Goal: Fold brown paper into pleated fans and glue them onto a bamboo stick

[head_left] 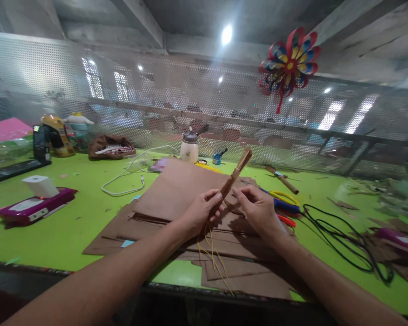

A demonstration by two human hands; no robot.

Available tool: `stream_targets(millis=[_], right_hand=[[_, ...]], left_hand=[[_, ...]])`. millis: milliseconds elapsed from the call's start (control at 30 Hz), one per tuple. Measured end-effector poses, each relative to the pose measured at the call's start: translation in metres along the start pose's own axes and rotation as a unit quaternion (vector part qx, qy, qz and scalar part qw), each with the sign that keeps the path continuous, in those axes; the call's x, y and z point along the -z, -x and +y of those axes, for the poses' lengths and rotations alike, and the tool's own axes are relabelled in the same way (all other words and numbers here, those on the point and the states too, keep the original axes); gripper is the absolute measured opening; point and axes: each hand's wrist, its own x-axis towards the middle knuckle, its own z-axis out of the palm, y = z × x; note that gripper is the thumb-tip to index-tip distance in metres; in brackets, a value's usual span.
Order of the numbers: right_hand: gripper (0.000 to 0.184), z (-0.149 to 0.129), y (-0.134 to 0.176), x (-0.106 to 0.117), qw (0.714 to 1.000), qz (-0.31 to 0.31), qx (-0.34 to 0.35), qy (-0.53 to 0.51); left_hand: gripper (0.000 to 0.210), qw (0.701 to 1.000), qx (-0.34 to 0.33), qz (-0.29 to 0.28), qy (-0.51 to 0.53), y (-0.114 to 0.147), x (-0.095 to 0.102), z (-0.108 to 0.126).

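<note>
My left hand (207, 208) is closed round a slim brown paper stick (236, 174), which tilts up and to the right. A yellow string (212, 253) runs along the stick and hangs below my left hand in loose loops. Just right of the stick, my right hand (256, 208) pinches thumb and forefinger together; what lies between them is too small to make out. Under both hands, stacked sheets of brown paper (187, 188) cover the middle of the green table (91, 181).
Right of the paper lie a blue-handled tool (287, 207), a black cable (340, 240) and a brown stick (287, 183). A jar (189, 148) and a small blue bottle (216, 158) stand behind. On the left are a purple power strip (37, 210) and a white cable (119, 192).
</note>
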Motion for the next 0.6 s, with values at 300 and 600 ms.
stream_targets(millis=[300, 600], right_hand=[[0.022, 0.0012, -0.0021, 0.0025, 1.000, -0.010, -0.010, -0.015], [0.023, 0.0007, -0.0017, 0.0049, 1.000, -0.016, -0.013, -0.010]], left_hand=[[0.027, 0.999, -0.004, -0.008, 0.040, -0.0008, 0.0048, 0.0038], [0.023, 0.998, -0.003, 0.008, 0.058, -0.0020, 0.0075, 0.0057]])
